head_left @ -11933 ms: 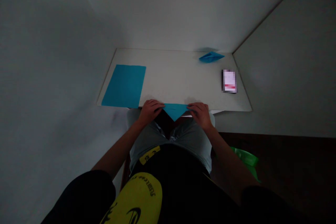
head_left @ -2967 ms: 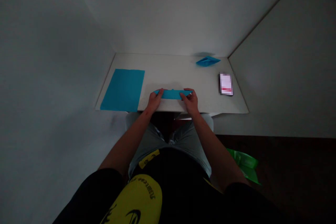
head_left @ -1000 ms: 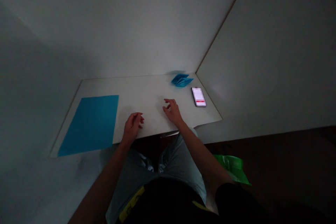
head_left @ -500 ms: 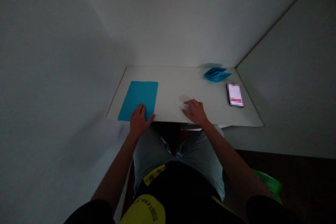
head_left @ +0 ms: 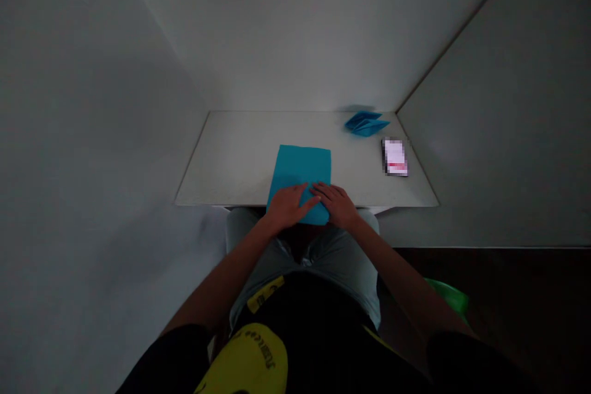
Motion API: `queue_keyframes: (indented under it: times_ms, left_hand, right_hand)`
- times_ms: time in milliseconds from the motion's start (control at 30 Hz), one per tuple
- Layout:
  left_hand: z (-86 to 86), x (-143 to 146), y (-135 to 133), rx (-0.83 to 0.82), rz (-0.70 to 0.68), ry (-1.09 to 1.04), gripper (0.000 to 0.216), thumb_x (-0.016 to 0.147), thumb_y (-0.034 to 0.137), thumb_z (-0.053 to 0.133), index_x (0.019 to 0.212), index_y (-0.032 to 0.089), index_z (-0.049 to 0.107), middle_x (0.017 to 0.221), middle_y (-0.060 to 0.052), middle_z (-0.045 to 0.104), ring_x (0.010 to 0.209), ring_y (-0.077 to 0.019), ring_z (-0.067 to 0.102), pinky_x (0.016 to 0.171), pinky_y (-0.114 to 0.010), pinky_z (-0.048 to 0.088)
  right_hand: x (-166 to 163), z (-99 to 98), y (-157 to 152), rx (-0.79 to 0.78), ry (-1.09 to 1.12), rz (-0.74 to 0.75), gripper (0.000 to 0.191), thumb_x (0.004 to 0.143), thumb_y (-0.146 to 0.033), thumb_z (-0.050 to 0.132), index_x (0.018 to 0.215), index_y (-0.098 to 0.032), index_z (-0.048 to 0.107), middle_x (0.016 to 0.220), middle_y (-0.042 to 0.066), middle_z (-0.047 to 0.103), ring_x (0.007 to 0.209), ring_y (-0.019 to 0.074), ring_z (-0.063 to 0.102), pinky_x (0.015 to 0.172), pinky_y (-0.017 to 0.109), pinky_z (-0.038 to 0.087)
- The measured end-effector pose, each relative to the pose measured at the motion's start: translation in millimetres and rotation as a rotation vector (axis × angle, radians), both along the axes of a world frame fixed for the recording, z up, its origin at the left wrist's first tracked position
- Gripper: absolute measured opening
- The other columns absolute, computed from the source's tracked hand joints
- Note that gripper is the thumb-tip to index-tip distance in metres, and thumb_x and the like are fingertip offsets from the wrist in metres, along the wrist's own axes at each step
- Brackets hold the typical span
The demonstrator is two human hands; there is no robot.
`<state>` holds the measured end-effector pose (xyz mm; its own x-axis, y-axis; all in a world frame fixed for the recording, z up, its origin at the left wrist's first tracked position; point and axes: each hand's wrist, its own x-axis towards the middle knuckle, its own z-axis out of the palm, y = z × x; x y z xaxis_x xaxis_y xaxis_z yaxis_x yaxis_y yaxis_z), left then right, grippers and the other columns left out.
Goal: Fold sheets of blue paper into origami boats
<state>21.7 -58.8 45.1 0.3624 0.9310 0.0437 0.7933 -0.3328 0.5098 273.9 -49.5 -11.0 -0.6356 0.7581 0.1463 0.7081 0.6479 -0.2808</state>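
A flat blue paper sheet lies on the white table, its near end hanging slightly past the front edge. My left hand rests on the sheet's near left part, fingers spread flat. My right hand rests on the near right part, fingers touching the left hand's. Neither hand grips anything. Two folded blue paper boats sit together at the far right corner of the table.
A phone with a lit screen lies at the table's right side, just in front of the boats. White walls close the table on the left, back and right. A green object sits on the dark floor at my right.
The folded boat I held has joined the other one at the far right corner. My left hand has slid the blue sheet from the table's left side to the centre, and both hands now rest on it.
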Motion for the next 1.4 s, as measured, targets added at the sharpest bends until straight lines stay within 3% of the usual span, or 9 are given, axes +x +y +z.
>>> queue_keyframes:
  times_ms: [133,300,400,500,600,667,800,967,1400]
  left_hand:
    - [-12.1,-44.6,31.3,0.038,0.000,-0.101,0.075,0.107,0.072,0.061,0.159,0.018,0.068,0.172,-0.020,0.061,0.166,-0.0402,0.052,0.140,-0.062,0.037]
    - [-34.2,-84.0,54.8,-0.015,0.034,-0.340,0.068,0.113,0.070,0.039,0.145,0.023,0.077,0.158,-0.016,0.074,0.157,-0.0341,0.064,0.138,-0.061,0.039]
    - [-42.3,-88.3,56.0,0.039,0.067,-0.430,0.074,0.108,0.077,0.043,0.141,0.020,0.078,0.151,-0.020,0.078,0.146,-0.0372,0.071,0.135,-0.060,0.043]
    - [-44.2,-81.8,52.8,0.055,0.117,-0.385,0.069,0.102,0.074,0.062,0.144,0.020,0.074,0.149,-0.020,0.078,0.142,-0.0399,0.072,0.132,-0.061,0.046]
    - [-41.5,-70.1,50.2,0.078,0.192,-0.308,0.077,0.094,0.065,0.082,0.153,0.018,0.066,0.149,-0.022,0.076,0.139,-0.0431,0.072,0.128,-0.062,0.048]
    - [-38.9,-61.6,49.9,0.117,0.244,-0.284,0.086,0.093,0.061,0.086,0.161,0.015,0.059,0.152,-0.025,0.072,0.141,-0.0443,0.071,0.127,-0.061,0.048]
    - [-34.7,-46.7,50.0,0.170,0.333,-0.155,0.085,0.105,0.058,0.072,0.173,0.014,0.047,0.166,-0.027,0.061,0.157,-0.0431,0.059,0.130,-0.059,0.047]
    - [-31.5,-37.1,47.6,0.123,0.237,0.254,0.066,0.115,0.052,0.052,0.175,0.024,0.053,0.187,-0.013,0.043,0.177,-0.0362,0.033,0.141,-0.054,0.032]
    - [-23.3,-34.7,50.0,0.078,0.220,0.335,0.074,0.116,0.058,0.044,0.180,0.022,0.045,0.189,-0.012,0.038,0.179,-0.0337,0.028,0.142,-0.055,0.030]
  right_hand:
    - [17.6,2.5,-1.1,-0.053,0.086,-0.056,0.068,0.093,-0.025,0.082,0.160,-0.033,0.071,0.169,0.010,0.067,0.158,0.0355,0.062,0.129,0.055,0.041]
    - [28.5,8.2,22.7,-0.164,0.313,-0.206,0.025,0.105,-0.042,0.073,0.121,-0.030,0.088,0.123,0.011,0.090,0.121,0.0360,0.082,0.125,0.061,0.046]
    - [25.8,11.6,42.8,-0.250,0.444,-0.386,0.040,0.111,-0.057,0.062,0.104,-0.025,0.084,0.092,0.010,0.086,0.093,0.0348,0.081,0.101,0.053,0.061]
    - [16.6,14.0,56.6,-0.221,0.570,-0.544,0.051,0.103,-0.058,0.070,0.137,-0.021,0.074,0.119,0.015,0.083,0.102,0.0359,0.079,0.096,0.053,0.064]
    - [-1.2,16.3,58.9,-0.010,0.619,-0.649,0.074,0.101,-0.047,0.070,0.166,-0.016,0.052,0.158,0.026,0.065,0.138,0.0411,0.069,0.117,0.063,0.057]
    - [-19.0,17.6,54.5,0.085,0.549,-0.603,0.070,0.106,-0.040,0.062,0.171,-0.017,0.047,0.172,0.026,0.054,0.158,0.0421,0.054,0.129,0.067,0.046]
    - [-62.9,16.7,41.7,-0.016,0.307,-0.333,0.059,0.116,-0.036,0.048,0.173,-0.019,0.051,0.181,0.019,0.051,0.170,0.0367,0.045,0.139,0.063,0.036]
    - [-93.8,10.4,34.2,-0.088,0.053,-0.232,0.065,0.116,-0.034,0.043,0.178,-0.014,0.046,0.188,0.016,0.039,0.177,0.0320,0.036,0.146,0.059,0.025]
    - [-31.1,7.8,76.2,-0.157,-0.063,-0.599,0.078,0.118,-0.046,0.036,0.182,-0.001,0.030,0.191,0.025,0.022,0.181,0.0380,0.024,0.146,0.069,0.006]
